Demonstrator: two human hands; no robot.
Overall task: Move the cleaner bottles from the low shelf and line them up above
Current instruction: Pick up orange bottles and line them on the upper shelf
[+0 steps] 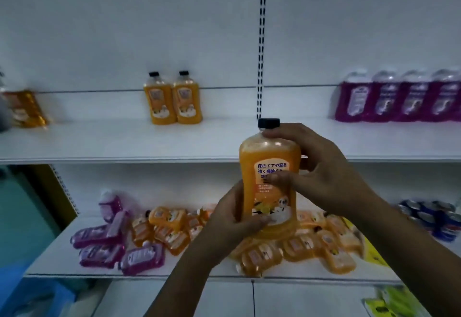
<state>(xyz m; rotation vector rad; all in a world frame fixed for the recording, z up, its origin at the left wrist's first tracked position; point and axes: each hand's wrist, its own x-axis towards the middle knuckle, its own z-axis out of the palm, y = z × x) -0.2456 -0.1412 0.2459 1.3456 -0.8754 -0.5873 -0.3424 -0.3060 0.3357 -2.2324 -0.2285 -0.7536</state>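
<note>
I hold an orange cleaner bottle (268, 157) with a black cap upright in front of the shelves, its label facing me. My left hand (233, 219) grips its lower part from the left. My right hand (316, 167) wraps its upper right side, thumb across the label. Two matching orange bottles (173, 98) stand side by side on the upper shelf (124, 142). A heap of orange bottles (311, 244) lies flat on the low shelf (62, 262), partly hidden by my arms.
Purple bottles (399, 97) stand in a row at the upper shelf's right end. More purple bottles (112, 242) lie on the low shelf's left. An orange pouch (27, 108) sits far left above. Blue cans (434, 217) stand at the right below.
</note>
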